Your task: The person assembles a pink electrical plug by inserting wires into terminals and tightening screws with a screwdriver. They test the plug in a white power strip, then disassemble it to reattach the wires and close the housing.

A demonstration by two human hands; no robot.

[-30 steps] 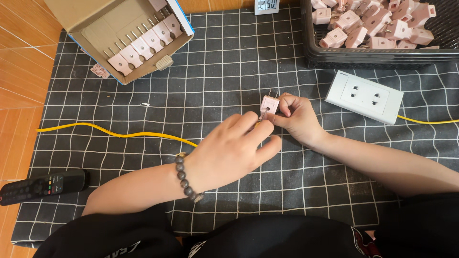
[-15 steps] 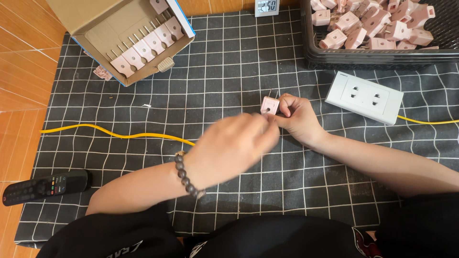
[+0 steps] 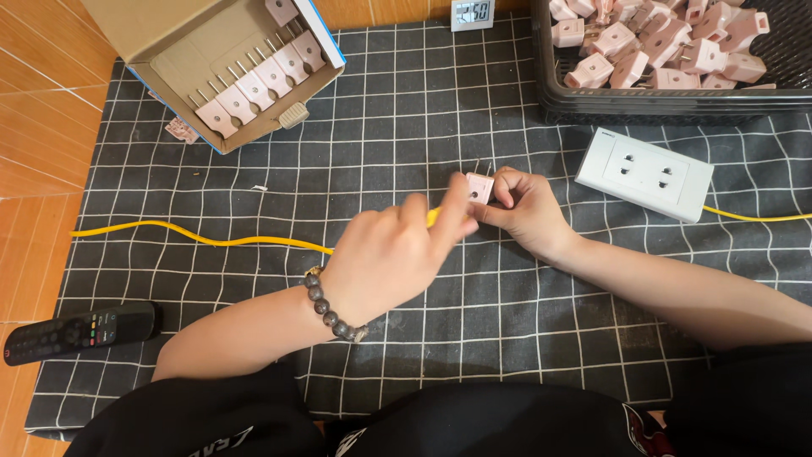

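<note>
- Head view: the right hand (image 3: 526, 209) lies low on the checked mat (image 3: 406, 127), wrist bent inward, its fingers closed around a small pink plug adapter (image 3: 480, 187) held at the middle of the mat, with thin metal prongs pointing up away from the person.
- The left hand (image 3: 393, 254) reaches in from the lower left, knuckles up, with a dark bead bracelet (image 3: 328, 305) on the wrist. Its fingers are curled shut on a yellow tool (image 3: 433, 217), of which only a short piece shows; the fingertips meet the adapter's near side.
- An open cardboard box (image 3: 169, 63) stands at the mat's top left corner. It holds a row of pink adapters (image 3: 254, 85) set side by side, prongs up.
- A black basket (image 3: 668, 106) at the top right is heaped with loose pink adapters (image 3: 660, 42).
- A white socket block (image 3: 644, 173) lies just in front of the basket, near the right hand but apart from it.
- A yellow cable (image 3: 203, 239) snakes from the mat's left edge to behind the left hand; another stretch leaves the socket block toward the right edge.
- A black remote control (image 3: 80, 332) lies at the mat's left edge, well apart from both hands.
- Open mat runs between the box and the basket, and in front of the forearms; wooden floor (image 3: 38, 127) borders the left side.
</note>
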